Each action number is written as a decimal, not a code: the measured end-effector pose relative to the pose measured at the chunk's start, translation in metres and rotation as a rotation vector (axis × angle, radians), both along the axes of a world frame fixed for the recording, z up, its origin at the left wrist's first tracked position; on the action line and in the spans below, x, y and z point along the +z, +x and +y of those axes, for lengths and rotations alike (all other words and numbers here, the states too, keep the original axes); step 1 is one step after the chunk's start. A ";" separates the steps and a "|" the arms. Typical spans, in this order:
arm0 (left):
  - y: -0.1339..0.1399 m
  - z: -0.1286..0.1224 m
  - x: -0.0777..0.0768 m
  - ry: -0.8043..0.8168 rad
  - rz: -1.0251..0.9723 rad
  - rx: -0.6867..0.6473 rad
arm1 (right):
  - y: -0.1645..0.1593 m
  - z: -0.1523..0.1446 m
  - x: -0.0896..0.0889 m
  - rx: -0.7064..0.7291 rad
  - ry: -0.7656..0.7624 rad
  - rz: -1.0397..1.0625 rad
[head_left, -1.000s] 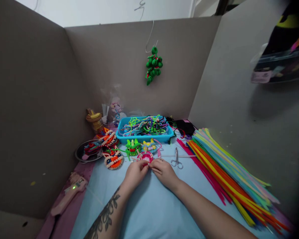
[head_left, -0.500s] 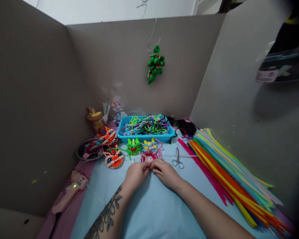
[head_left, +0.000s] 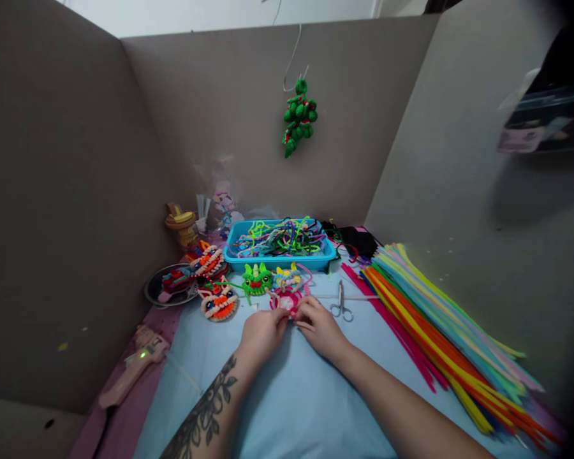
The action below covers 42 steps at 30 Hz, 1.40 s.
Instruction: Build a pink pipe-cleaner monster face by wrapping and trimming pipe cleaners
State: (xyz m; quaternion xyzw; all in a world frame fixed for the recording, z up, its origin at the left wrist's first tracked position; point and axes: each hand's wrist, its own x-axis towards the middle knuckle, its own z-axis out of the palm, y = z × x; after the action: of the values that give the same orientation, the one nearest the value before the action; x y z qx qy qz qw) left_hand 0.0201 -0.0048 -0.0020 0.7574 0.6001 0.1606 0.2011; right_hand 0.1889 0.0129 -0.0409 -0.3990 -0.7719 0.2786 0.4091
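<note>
A pink, round pipe-cleaner piece [head_left: 286,298] with a paler middle is held at the centre of the table. My left hand [head_left: 264,331] pinches its near edge from the left. On the right side, my right hand [head_left: 316,324] has its fingers bent closed at the same edge; the fingertips partly cover the piece. Just beyond lie a green pipe-cleaner animal head [head_left: 257,280] and a blue and yellow one [head_left: 287,278]. Small scissors [head_left: 341,303] rest to the right of my right hand.
A blue tray [head_left: 282,263] of tangled pipe cleaners stands behind. Bundled pipe cleaners [head_left: 430,331] lie right. Orange and cream heads [head_left: 219,303], a metal bowl [head_left: 148,294] and a pink glue gun [head_left: 134,371] with a lit green light are left. A green ornament [head_left: 298,118] hangs above.
My right hand has shifted slightly right and its fingers have lifted, so more of the pink piece shows. My left hand stays at the edge. The view has tilted down slightly.
</note>
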 end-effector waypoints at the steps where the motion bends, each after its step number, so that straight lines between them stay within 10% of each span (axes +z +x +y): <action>1: 0.001 0.000 -0.001 -0.005 -0.018 0.009 | 0.000 0.000 -0.001 -0.011 0.025 -0.012; 12: 0.005 0.008 -0.008 -0.290 -0.444 -0.035 | -0.003 0.003 -0.003 0.083 0.319 -0.159; 20: 0.002 0.007 -0.006 -0.537 -0.999 0.121 | 0.000 0.003 0.000 0.160 0.242 -0.033; 42: 0.016 0.007 -0.029 -0.050 -0.712 0.086 | -0.004 0.005 0.004 -0.090 0.041 0.168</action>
State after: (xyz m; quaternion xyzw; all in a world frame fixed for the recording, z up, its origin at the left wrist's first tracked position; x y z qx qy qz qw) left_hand 0.0361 0.0021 -0.0309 0.6228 0.5274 0.4082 0.4091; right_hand 0.1845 0.0183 -0.0365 -0.4000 -0.7217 0.2768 0.4926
